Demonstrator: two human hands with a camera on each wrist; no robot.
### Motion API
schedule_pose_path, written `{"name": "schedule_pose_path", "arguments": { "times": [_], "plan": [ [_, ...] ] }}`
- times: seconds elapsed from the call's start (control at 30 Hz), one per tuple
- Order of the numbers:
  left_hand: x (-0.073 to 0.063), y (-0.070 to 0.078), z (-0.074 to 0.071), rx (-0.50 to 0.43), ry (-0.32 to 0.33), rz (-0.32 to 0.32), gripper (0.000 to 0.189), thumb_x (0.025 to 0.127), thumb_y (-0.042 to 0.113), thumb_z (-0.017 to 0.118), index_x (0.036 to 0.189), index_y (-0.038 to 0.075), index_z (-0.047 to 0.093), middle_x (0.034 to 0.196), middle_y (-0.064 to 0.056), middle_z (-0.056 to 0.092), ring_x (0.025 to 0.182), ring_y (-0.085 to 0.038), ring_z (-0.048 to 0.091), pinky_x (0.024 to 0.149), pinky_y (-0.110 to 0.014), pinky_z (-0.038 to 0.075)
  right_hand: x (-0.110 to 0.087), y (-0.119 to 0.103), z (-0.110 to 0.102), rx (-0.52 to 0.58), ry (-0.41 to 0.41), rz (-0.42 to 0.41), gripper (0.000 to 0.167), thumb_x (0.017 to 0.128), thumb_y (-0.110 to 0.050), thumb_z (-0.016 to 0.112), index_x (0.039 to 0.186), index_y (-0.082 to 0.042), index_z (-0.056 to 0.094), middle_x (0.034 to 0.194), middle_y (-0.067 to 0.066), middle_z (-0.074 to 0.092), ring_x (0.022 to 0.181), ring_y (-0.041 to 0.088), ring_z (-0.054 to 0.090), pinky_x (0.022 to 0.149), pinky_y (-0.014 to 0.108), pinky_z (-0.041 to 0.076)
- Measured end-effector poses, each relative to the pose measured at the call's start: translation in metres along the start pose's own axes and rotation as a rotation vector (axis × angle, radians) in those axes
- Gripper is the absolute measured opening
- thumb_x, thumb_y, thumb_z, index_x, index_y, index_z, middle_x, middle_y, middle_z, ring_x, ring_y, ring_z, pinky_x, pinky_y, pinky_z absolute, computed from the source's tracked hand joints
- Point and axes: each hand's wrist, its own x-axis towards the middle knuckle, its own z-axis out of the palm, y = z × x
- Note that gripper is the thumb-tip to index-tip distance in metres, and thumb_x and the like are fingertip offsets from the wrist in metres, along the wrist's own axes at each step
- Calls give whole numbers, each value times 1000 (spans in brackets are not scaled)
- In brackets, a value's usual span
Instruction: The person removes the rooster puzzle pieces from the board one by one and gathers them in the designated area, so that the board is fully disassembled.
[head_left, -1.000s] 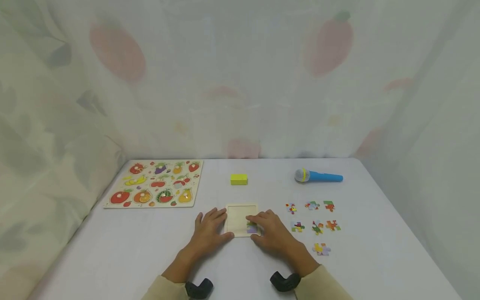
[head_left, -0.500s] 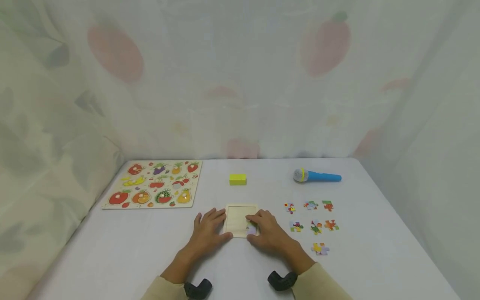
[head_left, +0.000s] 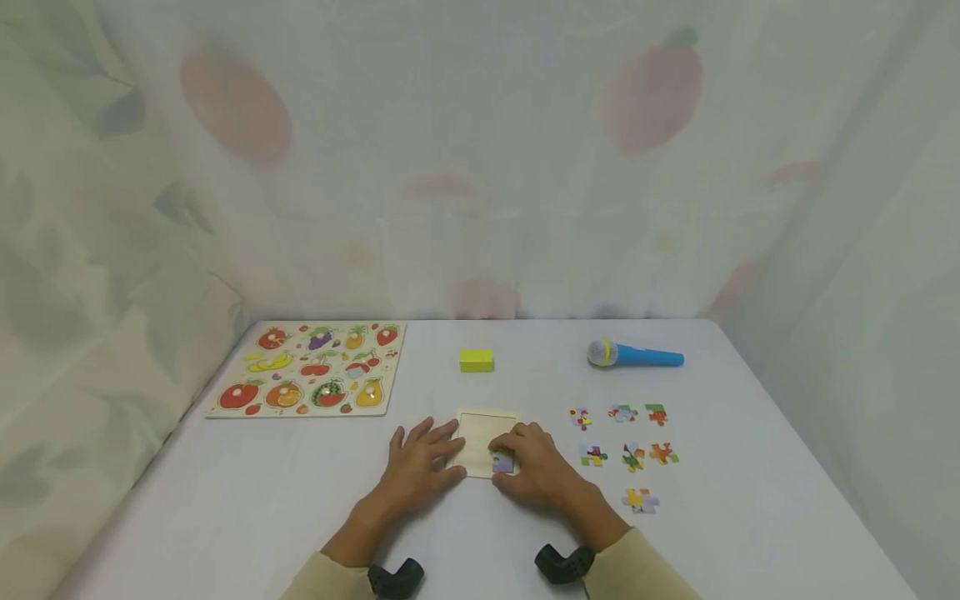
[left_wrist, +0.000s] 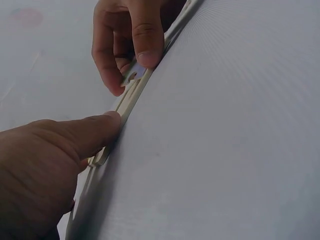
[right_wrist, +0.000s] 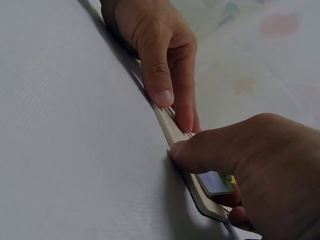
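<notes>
Puzzle piece (head_left: 503, 461) sits at the near right corner of the small wooden tray (head_left: 480, 433), which lies on the tabletop (head_left: 225, 500) in front of the person. The right hand (head_left: 536, 471) pinches the piece, thumb at the tray's near edge and fingers curled over it, as the right wrist view shows (right_wrist: 216, 182). The left hand (head_left: 420, 462) lies spread and flat, fingers on the tray's left edge, thumb (left_wrist: 95, 132) pressed against its near rim.

Seating this piece well seems to call for steady bracing from the left hand, so the light tray does not slide on the smooth cloth. The piece should probably go down flat, its two straight sides pushed into the corner, then be pressed level rather than forced at an angle. Whether it already lies flush I cannot tell; the fingers cover much of it.

Seven loose pieces (head_left: 632, 456) lie in rows to the right, well apart from the tray. Farther back are a yellow block (head_left: 476, 360), a blue toy microphone (head_left: 634, 354) and a fruit board (head_left: 311, 367).
</notes>
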Motion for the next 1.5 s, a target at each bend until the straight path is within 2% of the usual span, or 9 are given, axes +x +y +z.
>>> {"name": "schedule_pose_path", "arguments": {
  "times": [0.2, 0.37, 0.7, 0.87, 1.03, 1.3, 1.5],
  "plan": [
    [-1, 1, 1, -3, 8, -8, 46, 83, 40, 73, 124, 19, 68, 143, 6, 48, 139, -31, 28, 106, -65, 2, -1, 6, 0, -8, -6, -47, 37, 82, -25, 72, 118, -19, 68, 101, -12, 52, 92, 10, 42, 82, 34, 39],
    [-1, 3, 1, 12, 18, -15, 46, 83, 41, 73, 123, 19, 68, 142, 5, 50, 138, -31, 30, 106, -66, 4, -3, 10, -4, 44, 3, -86, 36, 83, -18, 71, 119, -16, 69, 101, -11, 54, 92, 10, 44, 80, 32, 43],
    [-2, 4, 1, 31, 28, -8, 46, 83, 42, 73, 122, 19, 69, 141, 4, 50, 137, -31, 31, 105, -67, 5, -5, 12, -8, 70, -42, -92, 39, 89, -22, 69, 127, -13, 65, 113, -6, 56, 102, 12, 48, 88, 36, 45],
    [-2, 4, 0, 33, 26, -6, 46, 83, 43, 72, 122, 19, 69, 141, 4, 51, 138, -31, 31, 105, -67, 5, -6, 13, -10, 44, 10, -164, 41, 89, -23, 71, 127, -11, 64, 117, -2, 60, 107, 13, 53, 91, 37, 46],
    [-2, 5, -1, 19, 29, -8, 43, 83, 41, 73, 120, 20, 70, 141, 3, 51, 137, -31, 31, 105, -67, 5, -5, 13, -11, 79, 80, -213, 40, 90, -22, 70, 127, -8, 63, 110, -3, 65, 100, 10, 57, 85, 34, 48],
    [-2, 6, -1, 16, 34, -9, 44, 83, 40, 73, 121, 18, 70, 140, 1, 51, 136, -31, 33, 105, -67, 6, -3, 15, -8, 232, 106, -167, 39, 91, -21, 69, 127, -8, 62, 119, -4, 65, 109, 13, 60, 90, 38, 49],
    [-2, 6, 0, 27, 36, -13, 45, 83, 41, 74, 121, 18, 69, 140, 2, 52, 136, -31, 33, 105, -67, 6, -6, 11, -15, 358, 163, -61, 38, 86, -20, 75, 121, -11, 65, 105, -9, 69, 92, 10, 62, 78, 35, 51]
  ]
}}
